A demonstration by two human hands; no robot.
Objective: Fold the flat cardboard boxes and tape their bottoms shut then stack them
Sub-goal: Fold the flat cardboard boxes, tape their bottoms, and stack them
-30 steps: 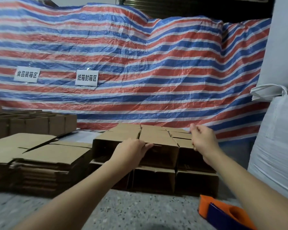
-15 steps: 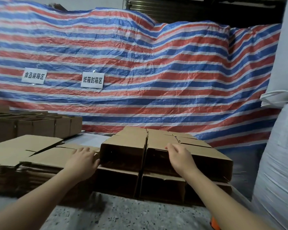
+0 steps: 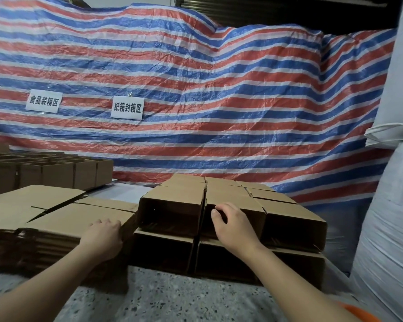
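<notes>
Brown cardboard is all around both hands in the head view, the only view there is. The left hand (image 3: 102,235) lies on the near right corner of the pile of flat boxes (image 3: 63,219), with its fingers bent down over the edge; I cannot tell if it pinches the top sheet or just rests there. Right beside that hand, on its right, are the folded boxes (image 3: 172,205), set in two layers on the speckled floor (image 3: 172,300) with their open ends facing the person. The right hand (image 3: 233,225) is at the front of the top layer, fingers loosely curled on the top edge of a middle box and holding nothing tight. The step in hand looks like picking up the next flat box. To do it well, the left hand should slip its fingers under just one sheet, so two do not come up stuck together. The right hand should let go of the stack gently, so the top boxes stay lined up and do not slide. Something orange (image 3: 361,313) shows below the right arm, maybe the tape tool, so it is close for the taping step. Behind it all hangs a striped tarp (image 3: 219,101).
</notes>
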